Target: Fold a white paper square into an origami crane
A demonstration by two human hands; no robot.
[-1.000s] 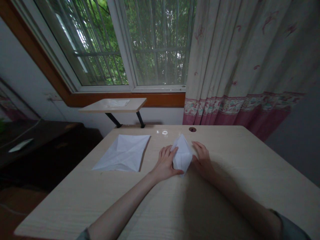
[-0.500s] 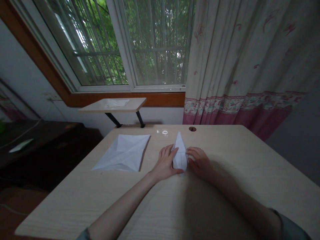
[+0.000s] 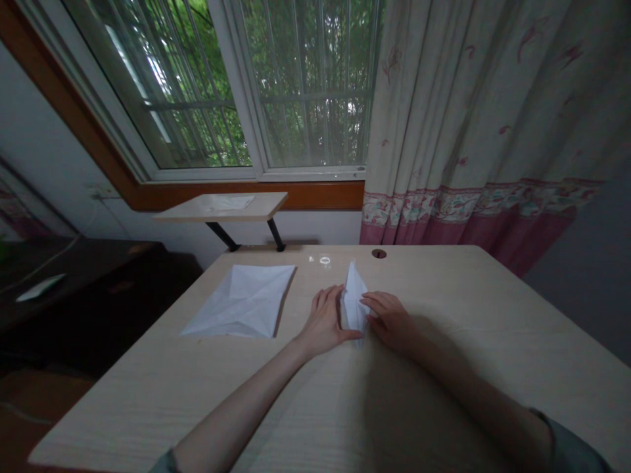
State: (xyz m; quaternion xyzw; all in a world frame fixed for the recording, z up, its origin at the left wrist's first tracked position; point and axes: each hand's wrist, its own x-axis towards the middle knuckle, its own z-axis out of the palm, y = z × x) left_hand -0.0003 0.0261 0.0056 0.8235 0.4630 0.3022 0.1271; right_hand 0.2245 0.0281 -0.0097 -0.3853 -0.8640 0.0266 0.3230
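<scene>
A narrow, pointed piece of folded white paper [image 3: 353, 303] lies on the table between my hands, its tip pointing toward the window. My left hand [image 3: 325, 323] grips it from the left, fingers along its side and thumb across its lower end. From the right, my right hand [image 3: 393, 322] has its bent fingers on the paper's right edge, near the middle. A larger white sheet [image 3: 246, 297], creased and roughly square, rests to the left of my left hand.
The pale wooden table [image 3: 276, 407] has a round cable hole [image 3: 379, 253] at its back edge. A small raised shelf [image 3: 187, 211] with white paper [image 3: 231, 202] on it stands at the back left. Behind are a barred window and a long curtain [image 3: 434, 131].
My right fingers have shifted left onto the folded paper, and its right flap has turned inward. My left thumb tip near the middle of the paper has come away; the hand otherwise stays put.
</scene>
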